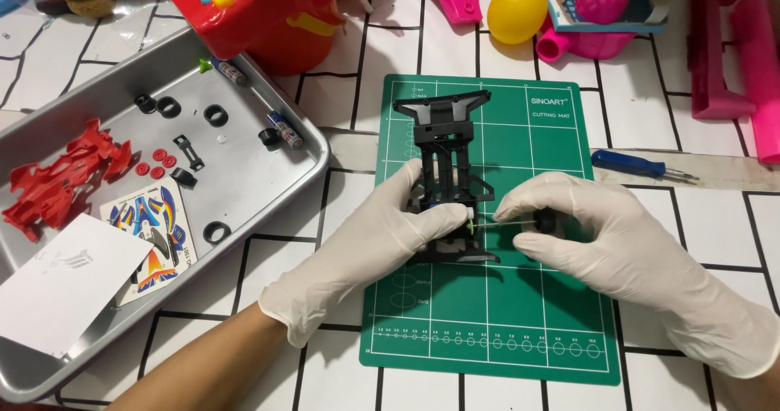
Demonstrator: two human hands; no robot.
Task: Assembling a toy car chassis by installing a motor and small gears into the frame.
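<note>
A black toy car chassis (449,163) is lying lengthwise on a green cutting mat (520,313), its rear end sitting between the two gloved hands. The left hand (370,244) is pressing down on the chassis side, fingers closed around the frame near a small green gear at its fingertips. The right hand (597,232) is pinching a black wheel (547,220) on a thin metal axle, which is pointing toward the chassis. The step in hand appears to be threading the axle through the rear of the frame; the next move would call for lining the rod up with its hole while keeping the chassis steady. Beyond the right hand a blue screwdriver (638,166) is lying on the tabletop. Left of the left hand a metal tray (244,183) is holding spare tyres, a red car body (61,175) and a sticker sheet (150,232).
</note>
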